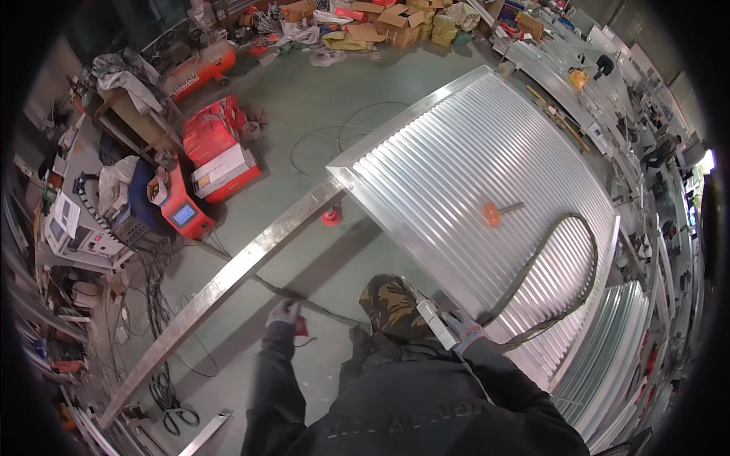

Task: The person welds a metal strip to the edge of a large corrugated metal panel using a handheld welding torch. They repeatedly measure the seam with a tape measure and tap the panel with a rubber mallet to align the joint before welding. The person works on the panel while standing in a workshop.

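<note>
My gloved right hand (464, 331) is closed around a long silver-white handheld torch (436, 322), held over the near edge of a ribbed metal panel (426, 148). A thick dark hose (525, 283) loops across the panel and comes back beside this hand. Out to the left, my gloved left hand (284, 312) is closed, with a small red piece (302, 327) against it and a short dark wire hanging below. The fingers are small in view, but the red piece appears held. A long metal beam (262, 242) runs from the panel's corner toward the lower left.
An orange tool with a grey rod (492, 214) lies on the panel. Below the beam's far end sits a red round piece (331, 217). Left stand a red machine with a screen (182, 213) and red boxes (209, 137). Cables (156, 327) trail over the floor. Metal strips (608, 342) lie right.
</note>
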`<state>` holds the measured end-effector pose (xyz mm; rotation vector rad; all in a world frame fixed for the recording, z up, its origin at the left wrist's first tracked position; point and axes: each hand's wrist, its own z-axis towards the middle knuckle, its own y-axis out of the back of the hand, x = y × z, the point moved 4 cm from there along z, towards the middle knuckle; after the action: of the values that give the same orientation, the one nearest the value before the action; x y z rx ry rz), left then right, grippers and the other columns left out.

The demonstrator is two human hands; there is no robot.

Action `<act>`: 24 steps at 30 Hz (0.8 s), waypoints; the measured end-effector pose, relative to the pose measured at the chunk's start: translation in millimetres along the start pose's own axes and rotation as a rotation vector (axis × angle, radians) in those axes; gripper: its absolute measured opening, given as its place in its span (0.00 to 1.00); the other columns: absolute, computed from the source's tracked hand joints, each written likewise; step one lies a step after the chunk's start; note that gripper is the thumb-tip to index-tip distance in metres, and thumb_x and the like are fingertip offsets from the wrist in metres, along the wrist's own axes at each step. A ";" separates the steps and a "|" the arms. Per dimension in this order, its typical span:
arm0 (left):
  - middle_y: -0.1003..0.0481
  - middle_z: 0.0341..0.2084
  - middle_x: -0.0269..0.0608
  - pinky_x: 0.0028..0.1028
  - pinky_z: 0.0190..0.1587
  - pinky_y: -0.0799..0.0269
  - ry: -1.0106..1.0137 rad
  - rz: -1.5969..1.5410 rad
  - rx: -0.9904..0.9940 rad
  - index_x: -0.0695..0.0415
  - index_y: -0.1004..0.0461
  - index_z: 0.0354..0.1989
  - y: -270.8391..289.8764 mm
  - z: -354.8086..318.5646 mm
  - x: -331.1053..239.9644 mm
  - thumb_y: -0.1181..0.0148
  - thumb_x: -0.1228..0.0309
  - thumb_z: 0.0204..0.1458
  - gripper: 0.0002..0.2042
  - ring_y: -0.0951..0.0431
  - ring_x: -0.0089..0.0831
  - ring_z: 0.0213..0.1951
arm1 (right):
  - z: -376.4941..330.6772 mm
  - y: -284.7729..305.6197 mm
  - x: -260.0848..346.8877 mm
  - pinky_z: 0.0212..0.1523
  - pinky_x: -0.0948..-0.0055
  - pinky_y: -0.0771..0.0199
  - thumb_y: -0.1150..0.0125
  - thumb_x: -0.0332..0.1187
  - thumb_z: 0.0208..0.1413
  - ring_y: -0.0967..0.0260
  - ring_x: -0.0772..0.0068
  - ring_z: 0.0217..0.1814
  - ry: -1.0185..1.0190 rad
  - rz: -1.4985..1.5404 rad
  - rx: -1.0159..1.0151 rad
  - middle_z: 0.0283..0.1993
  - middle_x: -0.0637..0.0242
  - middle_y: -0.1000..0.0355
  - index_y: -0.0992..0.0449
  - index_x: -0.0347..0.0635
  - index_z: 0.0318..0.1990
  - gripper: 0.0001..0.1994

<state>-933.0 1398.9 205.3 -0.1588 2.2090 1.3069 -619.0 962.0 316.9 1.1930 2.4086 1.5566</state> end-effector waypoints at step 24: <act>0.17 0.38 0.54 0.40 0.47 0.23 0.609 0.056 0.105 0.60 0.18 0.46 111.9 107.5 -31.9 0.37 0.58 0.55 0.19 0.17 0.43 0.44 | 371.2 163.2 -146.0 0.62 0.62 0.28 0.30 0.36 0.47 0.32 0.51 0.62 -0.189 0.463 -0.491 0.64 0.52 0.37 0.36 0.49 0.70 0.39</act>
<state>-904.4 1541.2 268.8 -0.5163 2.7970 1.2849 -268.9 1188.9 209.2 1.7436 1.5643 1.8849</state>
